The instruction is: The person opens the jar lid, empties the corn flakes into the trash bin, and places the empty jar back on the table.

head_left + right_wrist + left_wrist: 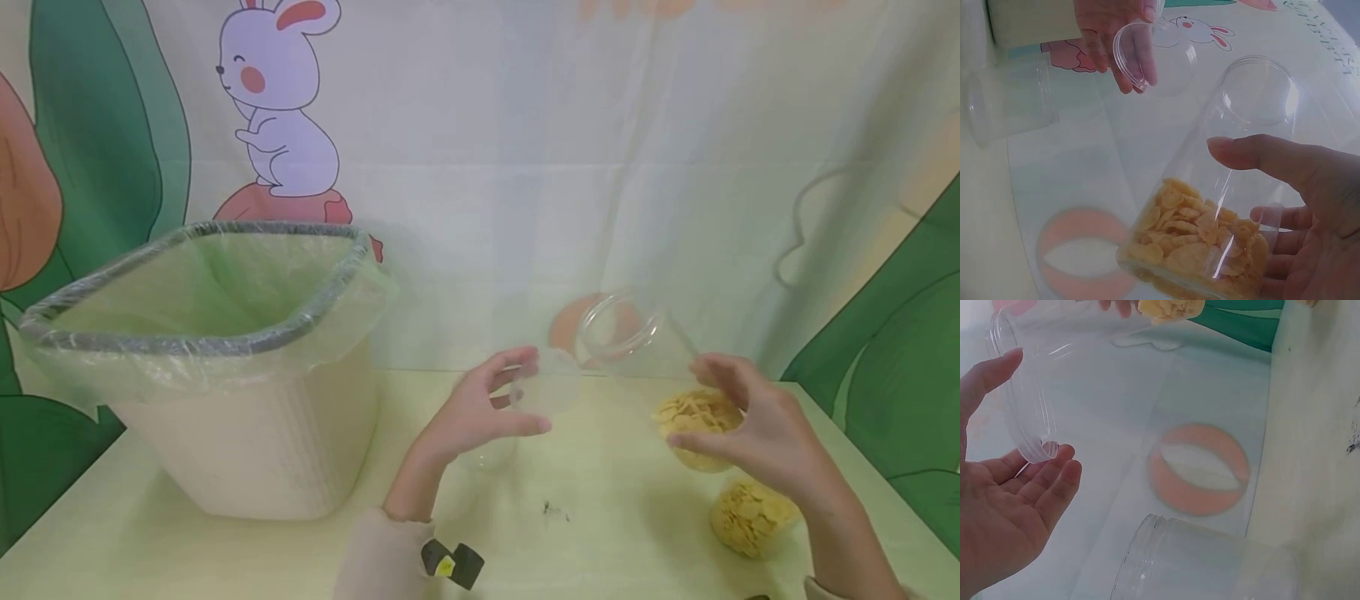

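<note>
My left hand [491,404] holds a clear round lid [1038,412] by its rim, between thumb and fingers. My right hand [750,425] grips a clear plastic jar [1210,206]. The jar leans to the left with its open mouth up, and yellow flakes [1191,234] fill its lower part. The lid and the jar's mouth are apart, the lid to the left. Below my left hand an empty clear jar [1210,562] stands on the table. Another jar of flakes [750,517] stands under my right wrist.
A large white bin [255,442] with a green liner bag and grey rim takes up the left of the pale table [600,533]. Small dark marks [555,510] show on the tabletop. A printed cloth [465,208] with a rabbit hangs behind.
</note>
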Demonstrator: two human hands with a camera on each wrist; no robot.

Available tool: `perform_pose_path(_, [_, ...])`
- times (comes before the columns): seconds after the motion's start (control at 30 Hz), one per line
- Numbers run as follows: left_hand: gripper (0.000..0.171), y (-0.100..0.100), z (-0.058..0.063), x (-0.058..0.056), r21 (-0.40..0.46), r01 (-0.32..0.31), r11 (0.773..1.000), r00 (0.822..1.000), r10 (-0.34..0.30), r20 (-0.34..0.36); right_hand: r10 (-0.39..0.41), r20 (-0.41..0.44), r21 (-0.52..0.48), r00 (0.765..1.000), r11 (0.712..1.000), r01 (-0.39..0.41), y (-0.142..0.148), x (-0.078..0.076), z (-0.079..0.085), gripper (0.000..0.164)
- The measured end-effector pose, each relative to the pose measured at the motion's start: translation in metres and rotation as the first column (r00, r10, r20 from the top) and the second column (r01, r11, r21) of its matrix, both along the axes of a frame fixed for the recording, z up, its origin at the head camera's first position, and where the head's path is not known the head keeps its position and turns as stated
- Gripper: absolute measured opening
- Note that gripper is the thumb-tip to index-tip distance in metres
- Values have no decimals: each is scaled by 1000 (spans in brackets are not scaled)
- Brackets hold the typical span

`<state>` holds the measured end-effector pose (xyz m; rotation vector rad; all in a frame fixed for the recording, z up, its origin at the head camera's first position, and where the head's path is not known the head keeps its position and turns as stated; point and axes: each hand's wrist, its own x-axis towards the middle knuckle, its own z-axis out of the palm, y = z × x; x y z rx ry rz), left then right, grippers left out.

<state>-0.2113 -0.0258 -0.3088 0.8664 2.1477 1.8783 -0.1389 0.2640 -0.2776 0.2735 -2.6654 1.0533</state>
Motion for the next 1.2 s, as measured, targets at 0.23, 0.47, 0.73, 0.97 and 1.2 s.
perform_pose_path(0.23, [77, 8, -5, 0, -72, 6, 997, 1000, -7, -14, -10, -8, 1, 1000, 1000, 10, -1, 1, 1, 90])
perform_pose_path(0.47, [77, 14, -10, 2, -123, 21, 992, 999, -25, -34, -9, -21, -11, 1000, 1000, 9, 1, 1, 1, 88])
perform_pose_path(0.73, [77, 23, -17, 4, -162, 42, 986, 998, -49, -38, -14, -27, -3, 1000, 1000, 14, 2, 2, 1, 85])
perform_pose_path(0.97, [78, 28, -23, 4, -199, 57, 978, 996, -69, -50, -9, -27, 6, 1000, 1000, 9, 1, 1, -1, 87])
perform_pose_path(1.2, [79, 32, -29, 4, -237, 72, 969, 994, -91, -67, -5, -27, 6, 1000, 1000, 5, 1, 1, -2, 88])
